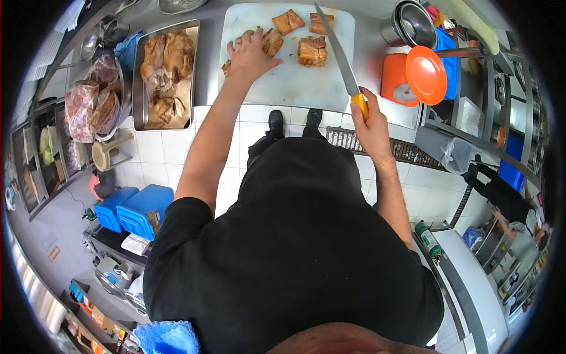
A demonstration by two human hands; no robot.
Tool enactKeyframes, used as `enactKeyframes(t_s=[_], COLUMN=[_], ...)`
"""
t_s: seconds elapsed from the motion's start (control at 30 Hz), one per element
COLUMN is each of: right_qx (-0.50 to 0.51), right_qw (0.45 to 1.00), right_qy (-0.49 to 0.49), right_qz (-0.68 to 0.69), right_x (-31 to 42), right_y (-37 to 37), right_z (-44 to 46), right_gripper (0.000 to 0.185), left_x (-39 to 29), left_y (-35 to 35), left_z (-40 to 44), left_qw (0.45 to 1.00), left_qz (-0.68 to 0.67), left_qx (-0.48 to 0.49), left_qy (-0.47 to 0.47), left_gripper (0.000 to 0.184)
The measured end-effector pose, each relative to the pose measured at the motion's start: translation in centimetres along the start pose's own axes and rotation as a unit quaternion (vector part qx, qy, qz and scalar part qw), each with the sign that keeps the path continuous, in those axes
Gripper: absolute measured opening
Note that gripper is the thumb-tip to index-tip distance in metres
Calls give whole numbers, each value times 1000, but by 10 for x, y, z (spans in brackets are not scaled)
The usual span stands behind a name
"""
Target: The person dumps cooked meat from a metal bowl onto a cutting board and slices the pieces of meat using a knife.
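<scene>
My left hand (247,58) lies over the white cutting board (289,88) with its fingers spread and the thumb apart. A browned piece of cooked meat (272,43) shows beside its fingers, partly hidden by the hand, and a smaller bit of meat (226,68) sticks out at the left by the wrist. Whether the palm presses on meat is hidden. In my right hand (371,127) is a long knife (341,59), gripped by its yellow handle, blade pointing away from me over the board's right side. Several cut meat pieces (312,52) rest near the blade.
Left of the board stands a metal tray (138,88) of cooked meat; beyond it is a bowl of bagged meat (94,100). To the right are nested steel bowls (420,23) and an orange container (394,76) with a round orange lid (426,75). Another person (507,200) is at far right.
</scene>
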State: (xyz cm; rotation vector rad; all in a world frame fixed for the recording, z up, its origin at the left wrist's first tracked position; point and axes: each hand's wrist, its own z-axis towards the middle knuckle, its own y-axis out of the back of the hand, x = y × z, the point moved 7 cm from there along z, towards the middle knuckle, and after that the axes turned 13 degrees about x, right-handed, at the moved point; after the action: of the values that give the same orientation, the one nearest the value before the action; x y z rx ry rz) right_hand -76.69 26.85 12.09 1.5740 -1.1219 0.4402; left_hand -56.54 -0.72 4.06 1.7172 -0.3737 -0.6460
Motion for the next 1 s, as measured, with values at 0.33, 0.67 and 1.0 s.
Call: enactKeyframes(t_s=[0.33,0.67,1.0], right_qx=[44,125,191], right_qw=[987,966,933], right_qy=[71,4,-17], right_qz=[-137,-228,-304], right_x=[35,7,20], right_y=[-45,-77,-80], right_z=[-1,6,-9], right_gripper=[28,32,32], left_x=[-30,-33,-25], left_y=[9,-42,-52], left_z=[-63,-110,-101], left_qw=[996,993,988], left_qz=[37,-111,-145], left_qx=[83,33,61], left_qy=[1,-9,-8], left_gripper=[64,83,67])
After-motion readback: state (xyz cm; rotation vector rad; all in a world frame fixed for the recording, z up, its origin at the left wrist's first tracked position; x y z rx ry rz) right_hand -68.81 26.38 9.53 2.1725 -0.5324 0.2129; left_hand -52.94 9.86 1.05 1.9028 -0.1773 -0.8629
